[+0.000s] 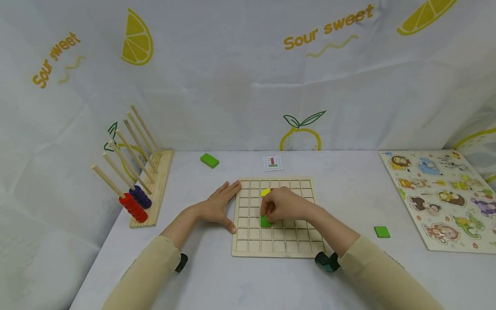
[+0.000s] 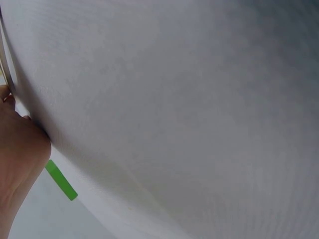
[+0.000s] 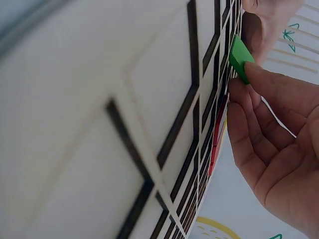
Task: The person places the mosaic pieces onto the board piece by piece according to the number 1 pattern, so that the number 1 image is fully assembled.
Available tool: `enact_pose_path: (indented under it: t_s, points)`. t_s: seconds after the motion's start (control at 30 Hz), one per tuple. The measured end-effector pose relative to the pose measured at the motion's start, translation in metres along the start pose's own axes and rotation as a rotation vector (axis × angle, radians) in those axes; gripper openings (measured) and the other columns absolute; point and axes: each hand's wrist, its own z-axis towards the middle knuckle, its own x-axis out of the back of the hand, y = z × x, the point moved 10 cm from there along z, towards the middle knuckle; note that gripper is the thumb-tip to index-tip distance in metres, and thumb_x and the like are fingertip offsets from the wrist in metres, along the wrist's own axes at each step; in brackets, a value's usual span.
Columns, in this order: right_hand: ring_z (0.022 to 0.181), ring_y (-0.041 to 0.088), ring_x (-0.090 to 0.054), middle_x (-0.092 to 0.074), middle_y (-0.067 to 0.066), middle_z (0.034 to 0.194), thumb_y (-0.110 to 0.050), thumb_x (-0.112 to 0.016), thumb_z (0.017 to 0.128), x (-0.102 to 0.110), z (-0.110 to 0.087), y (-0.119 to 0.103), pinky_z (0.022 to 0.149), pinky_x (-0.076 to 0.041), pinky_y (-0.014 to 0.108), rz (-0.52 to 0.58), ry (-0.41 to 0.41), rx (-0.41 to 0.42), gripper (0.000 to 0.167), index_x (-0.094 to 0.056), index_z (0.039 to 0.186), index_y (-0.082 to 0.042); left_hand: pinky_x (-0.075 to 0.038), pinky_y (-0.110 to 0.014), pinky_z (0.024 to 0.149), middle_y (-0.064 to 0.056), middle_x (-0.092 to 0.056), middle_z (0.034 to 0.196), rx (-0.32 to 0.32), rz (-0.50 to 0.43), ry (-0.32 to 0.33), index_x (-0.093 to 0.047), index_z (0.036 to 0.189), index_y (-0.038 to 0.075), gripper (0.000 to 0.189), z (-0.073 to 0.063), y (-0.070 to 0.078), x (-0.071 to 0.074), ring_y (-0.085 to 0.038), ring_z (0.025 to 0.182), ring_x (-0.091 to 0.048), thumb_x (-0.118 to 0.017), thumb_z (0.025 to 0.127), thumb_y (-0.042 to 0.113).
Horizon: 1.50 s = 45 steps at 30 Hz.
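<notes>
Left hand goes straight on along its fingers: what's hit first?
The gridded board, near its far-left corner. The left hand seems to be right at that edge; actual contact is hard to judge.

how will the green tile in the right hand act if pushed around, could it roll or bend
The green tile looks flat with straight edges, so it would probably slide rather than roll. It shows no bend in the right hand's pinch, suggesting it is stiff. Being small and thin, it is likely light.
</notes>
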Motion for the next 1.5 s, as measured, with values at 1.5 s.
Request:
enact_pose_path:
  t_s: [1.5]
  points:
    - [0.087, 0.014, -0.066, -0.075, 0.009, 0.099, -0.007, -0.07, 0.087, 0.085, -0.048, 0.044, 0.075, -0.055, 0.027, -0.067, 0.107, -0.099, 0.016, -0.075, 0.102, -0.005, -0.003, -0.059, 0.127, -0.008, 0.001, 0.17, -0.015, 0.009, 0.001, -0.007, 0.16, 0.007, 0.131, 0.0, 0.001, 0.0, -0.037, 0.156, 0.008, -0.09, 0.065, 0.042]
